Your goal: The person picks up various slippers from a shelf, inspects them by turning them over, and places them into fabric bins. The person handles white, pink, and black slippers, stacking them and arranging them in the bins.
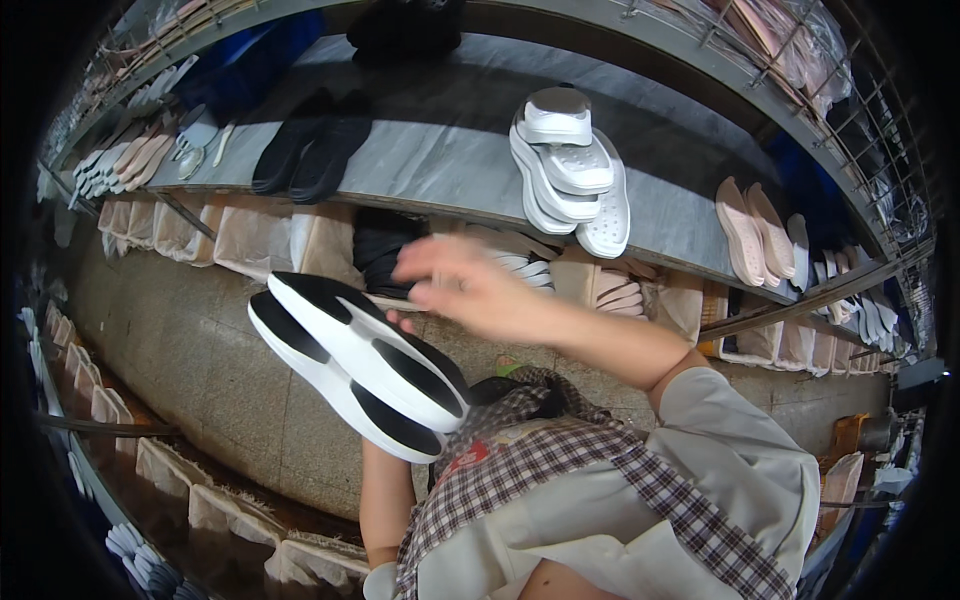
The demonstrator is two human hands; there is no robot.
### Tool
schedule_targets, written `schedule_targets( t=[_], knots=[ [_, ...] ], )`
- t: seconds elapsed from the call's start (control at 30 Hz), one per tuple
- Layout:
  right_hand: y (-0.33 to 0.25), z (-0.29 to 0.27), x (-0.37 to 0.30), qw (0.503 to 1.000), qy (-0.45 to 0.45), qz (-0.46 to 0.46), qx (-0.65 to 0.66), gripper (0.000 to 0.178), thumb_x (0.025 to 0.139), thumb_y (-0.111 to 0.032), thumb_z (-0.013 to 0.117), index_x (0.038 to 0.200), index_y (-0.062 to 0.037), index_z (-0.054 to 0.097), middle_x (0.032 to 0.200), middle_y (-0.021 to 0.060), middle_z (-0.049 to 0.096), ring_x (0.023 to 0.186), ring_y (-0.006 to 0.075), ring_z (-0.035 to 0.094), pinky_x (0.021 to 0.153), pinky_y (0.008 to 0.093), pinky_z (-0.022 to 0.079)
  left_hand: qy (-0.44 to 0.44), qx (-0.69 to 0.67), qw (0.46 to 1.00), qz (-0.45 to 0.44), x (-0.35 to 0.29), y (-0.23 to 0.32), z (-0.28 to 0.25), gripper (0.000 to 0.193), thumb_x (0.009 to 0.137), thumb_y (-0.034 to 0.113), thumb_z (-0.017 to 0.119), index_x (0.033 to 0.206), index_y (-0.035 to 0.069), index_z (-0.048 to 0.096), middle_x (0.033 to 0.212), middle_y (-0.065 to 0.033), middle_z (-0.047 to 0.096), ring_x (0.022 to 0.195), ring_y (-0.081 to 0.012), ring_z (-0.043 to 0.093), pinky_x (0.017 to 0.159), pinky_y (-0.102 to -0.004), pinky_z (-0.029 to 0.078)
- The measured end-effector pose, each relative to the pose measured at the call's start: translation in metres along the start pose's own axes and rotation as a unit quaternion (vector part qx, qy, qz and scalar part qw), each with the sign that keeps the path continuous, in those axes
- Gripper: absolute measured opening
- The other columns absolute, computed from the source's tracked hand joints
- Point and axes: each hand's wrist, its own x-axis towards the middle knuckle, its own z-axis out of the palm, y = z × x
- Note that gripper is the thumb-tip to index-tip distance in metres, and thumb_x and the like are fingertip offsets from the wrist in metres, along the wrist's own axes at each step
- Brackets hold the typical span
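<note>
Two white shoe soles with black patches (345, 350) lie side by side, overlapping and tilted, in front of my body at the left. My left hand (402, 322) is closed on them from beneath. Only some fingertips show past their edge, and the soles hide the rest. Just beyond their upper right side is my right hand (455, 285), blurred by motion, with its fingers stretched out and nothing in them. It is in front of the bench edge, apart from the soles.
On the grey bench (440, 140) stand a black pair of soles (315, 145), a stack of white soles (570, 175) and a pink pair (755, 235). Lined bins (255, 240) with more soles fill the space below. Wire mesh racks (770, 70) rise above. More bins (215, 510) line the lower left.
</note>
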Motion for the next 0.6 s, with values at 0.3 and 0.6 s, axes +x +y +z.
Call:
schedule_targets(
  t=[0.3,0.6],
  knots=[
    [0.19,-0.254,0.056,0.852,0.43,0.27,-0.123,0.054,0.08,-0.03,0.065,0.123,-0.0002,0.051,0.109,0.0099,0.06,0.096,0.0158,0.055,0.083,0.0289,0.042,0.155,0.047,0.986,-0.032,0.016,-0.016,-0.004,0.049,0.091,0.045,0.044,0.126,0.011,0.047,0.118,-0.011,0.056,0.107,-0.0256,0.056,0.088,-0.0523,0.045],
    [0.368,-0.312,0.057,0.854,0.115,0.396,0.318,0.034,0.091,-0.029,0.054,0.113,-0.0022,0.056,0.103,0.0132,0.063,0.091,0.0229,0.063,0.081,0.0382,0.052,0.359,0.085,0.929,0.034,0.028,-0.04,-0.041,0.043,0.09,0.042,0.046,0.108,0.006,0.057,0.094,-0.0103,0.066,0.085,-0.0273,0.064,0.071,-0.0453,0.054]
  ],
)
